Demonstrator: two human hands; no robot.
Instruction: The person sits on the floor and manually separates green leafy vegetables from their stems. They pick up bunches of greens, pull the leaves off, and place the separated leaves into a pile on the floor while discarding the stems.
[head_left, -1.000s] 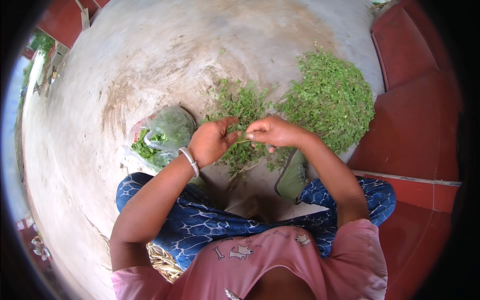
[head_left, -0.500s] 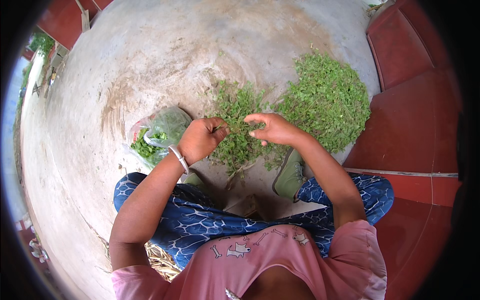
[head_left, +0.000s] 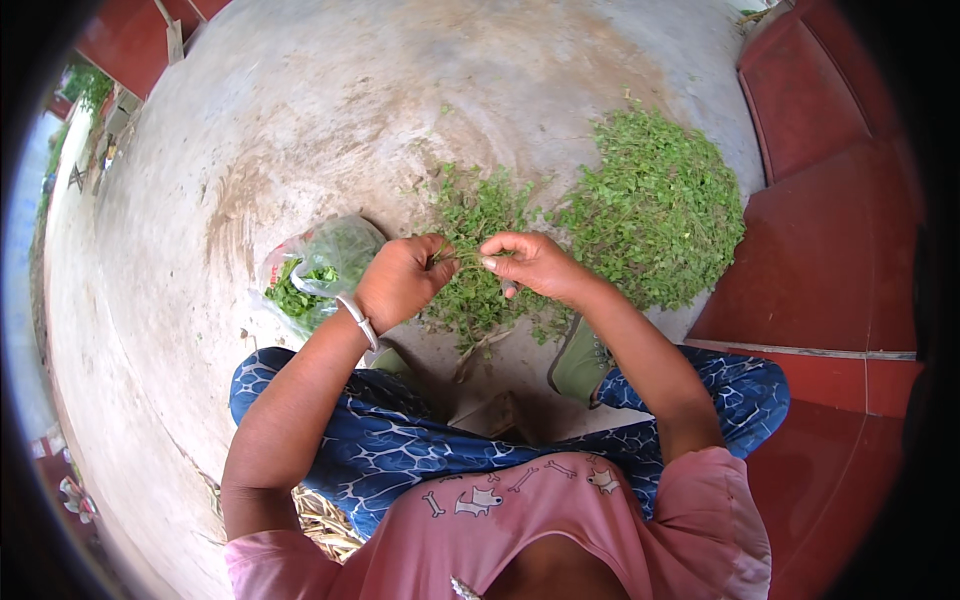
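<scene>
My left hand, with a pale bangle at the wrist, is closed in a pinch on a thin sprig of leafy greens. Close beside it, my right hand has its thumb and forefinger pinched together, apparently at the sprig's other end; that tip is too fine to make out. Beneath both hands spreads a smaller heap of leafy greens on the ground. To its right lies a bigger pile of greens. Left of my left hand, a clear plastic bag stands open with picked green leaves inside.
Red panels rise along the right side. My green shoes flank the smaller heap, right at its near edge. Dry straw-like stalks lie by my left hip. The concrete ground is dusty with soil.
My right hand has moved slightly left toward my left hand, and its thumb and forefinger have come together. My left hand keeps its pinch in nearly the same place.
</scene>
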